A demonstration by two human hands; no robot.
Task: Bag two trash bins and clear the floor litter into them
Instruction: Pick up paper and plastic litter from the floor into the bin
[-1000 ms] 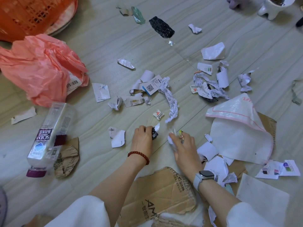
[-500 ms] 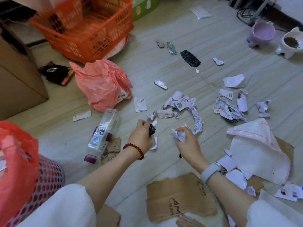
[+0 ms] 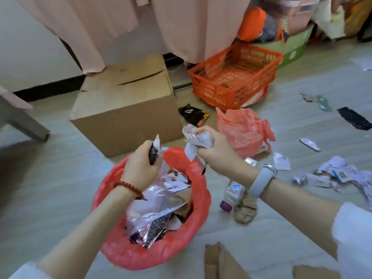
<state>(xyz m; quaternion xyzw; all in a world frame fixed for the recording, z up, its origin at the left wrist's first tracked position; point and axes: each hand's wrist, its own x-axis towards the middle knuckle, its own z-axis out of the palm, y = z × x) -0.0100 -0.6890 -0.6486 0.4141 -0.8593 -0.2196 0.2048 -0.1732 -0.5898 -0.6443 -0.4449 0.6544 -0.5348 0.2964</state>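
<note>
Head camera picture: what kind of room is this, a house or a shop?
Most likely a lived-in room at home, perhaps a bedroom or storage corner. Pink fabric hangs by the wall, a cardboard box and an orange basket sit on the floor, and a bin lined with a red bag takes litter.

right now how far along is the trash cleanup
One bin is lined with a red bag and already holds wrappers and paper. In hand: the left hand grips a dark scrap and the right hand a wad of crumpled paper, both over or near the bin's mouth. Left: paper scraps, a bottle, a loose red bag. No second bagged bin is in view.
</note>
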